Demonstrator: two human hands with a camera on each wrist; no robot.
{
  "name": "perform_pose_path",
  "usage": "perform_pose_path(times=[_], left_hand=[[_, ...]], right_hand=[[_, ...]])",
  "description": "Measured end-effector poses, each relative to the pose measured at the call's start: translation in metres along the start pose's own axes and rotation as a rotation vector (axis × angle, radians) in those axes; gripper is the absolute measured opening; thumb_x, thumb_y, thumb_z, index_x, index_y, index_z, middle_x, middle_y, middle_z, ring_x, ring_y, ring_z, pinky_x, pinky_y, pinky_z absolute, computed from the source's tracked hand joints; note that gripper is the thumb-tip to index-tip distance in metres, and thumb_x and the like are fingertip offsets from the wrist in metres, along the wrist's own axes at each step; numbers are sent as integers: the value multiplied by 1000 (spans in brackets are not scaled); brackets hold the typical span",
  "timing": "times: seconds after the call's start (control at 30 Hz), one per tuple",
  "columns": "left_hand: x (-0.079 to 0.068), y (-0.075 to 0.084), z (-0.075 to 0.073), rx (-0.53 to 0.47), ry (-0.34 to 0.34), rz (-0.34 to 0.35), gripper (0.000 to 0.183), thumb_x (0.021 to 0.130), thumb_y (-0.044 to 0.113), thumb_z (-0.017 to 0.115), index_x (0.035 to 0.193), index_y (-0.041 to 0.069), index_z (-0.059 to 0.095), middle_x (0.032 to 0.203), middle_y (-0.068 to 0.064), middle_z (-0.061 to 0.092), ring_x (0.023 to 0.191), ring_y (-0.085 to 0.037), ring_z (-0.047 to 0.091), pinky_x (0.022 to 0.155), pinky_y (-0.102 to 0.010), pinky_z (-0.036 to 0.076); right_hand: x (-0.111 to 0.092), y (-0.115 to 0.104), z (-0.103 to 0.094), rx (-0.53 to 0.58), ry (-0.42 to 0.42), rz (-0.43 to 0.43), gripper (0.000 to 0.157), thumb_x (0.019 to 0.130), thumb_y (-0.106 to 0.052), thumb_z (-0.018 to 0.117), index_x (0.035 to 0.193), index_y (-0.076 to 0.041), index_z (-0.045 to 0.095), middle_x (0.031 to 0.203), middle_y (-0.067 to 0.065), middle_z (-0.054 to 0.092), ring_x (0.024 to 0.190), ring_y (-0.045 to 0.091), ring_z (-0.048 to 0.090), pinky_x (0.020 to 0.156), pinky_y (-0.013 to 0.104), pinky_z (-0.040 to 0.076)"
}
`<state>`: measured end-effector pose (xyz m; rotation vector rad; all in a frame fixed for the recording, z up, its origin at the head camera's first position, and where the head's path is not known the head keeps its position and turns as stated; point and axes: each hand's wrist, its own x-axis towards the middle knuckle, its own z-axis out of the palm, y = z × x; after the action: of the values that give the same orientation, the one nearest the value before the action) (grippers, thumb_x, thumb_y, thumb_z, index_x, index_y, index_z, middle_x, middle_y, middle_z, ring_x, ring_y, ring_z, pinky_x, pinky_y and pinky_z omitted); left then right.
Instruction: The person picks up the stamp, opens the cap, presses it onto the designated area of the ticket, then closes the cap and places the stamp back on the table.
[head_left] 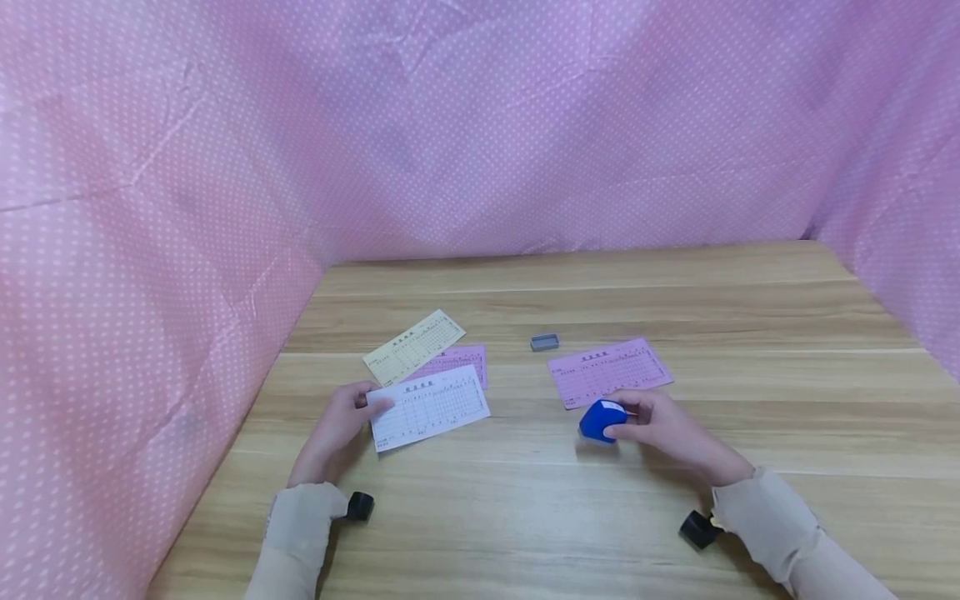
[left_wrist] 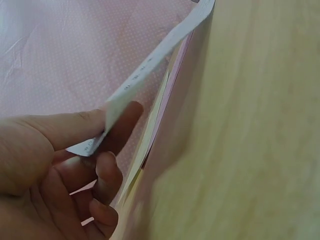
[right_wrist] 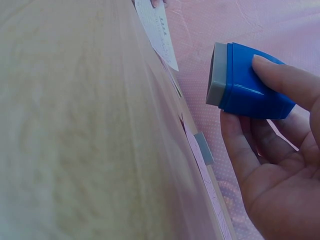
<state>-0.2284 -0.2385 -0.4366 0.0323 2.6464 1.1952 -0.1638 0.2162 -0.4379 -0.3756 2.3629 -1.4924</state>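
In the head view my left hand (head_left: 351, 417) pinches the left edge of a white printed slip (head_left: 431, 408) between thumb and fingers. The left wrist view has that slip bent and raised off the wood. My right hand (head_left: 660, 427) grips a blue stamp (head_left: 602, 421) above the table; its grey base (right_wrist: 217, 75) points away from the palm in the right wrist view. Just beyond the stamp lies a pink slip (head_left: 611, 371). Under and behind the white slip are a yellow slip (head_left: 415, 346) and a second pink slip (head_left: 467, 358), partly covered.
A small grey cap (head_left: 544, 342), open on top, sits on the wooden table (head_left: 525, 533) behind the middle, between the two groups of slips. Pink dotted cloth (head_left: 525, 150) hangs around the back and sides. Each wrist wears a band with a small black camera (head_left: 360, 507).
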Motion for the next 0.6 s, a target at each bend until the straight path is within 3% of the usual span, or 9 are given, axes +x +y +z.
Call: perform_pose_path(times=[0.27, 0.6], left_hand=[[-2, 5, -1, -43, 6, -17, 20, 93, 17, 64, 104, 0, 65, 80, -2, 57, 75, -16, 46, 62, -24, 38], [-4, 13, -4, -31, 15, 22, 23, 92, 19, 65, 106, 0, 66, 89, -7, 65, 79, -16, 52, 66, -23, 42]], right_hand=[[0, 0, -1, 21, -10, 0, 51, 91, -21, 68, 131, 5, 53, 132, 25, 56, 114, 30, 60, 91, 29, 55], [0, 0, 0, 46, -17, -8, 50, 91, -20, 68, 131, 6, 52, 131, 25, 56, 113, 30, 60, 91, 27, 54]])
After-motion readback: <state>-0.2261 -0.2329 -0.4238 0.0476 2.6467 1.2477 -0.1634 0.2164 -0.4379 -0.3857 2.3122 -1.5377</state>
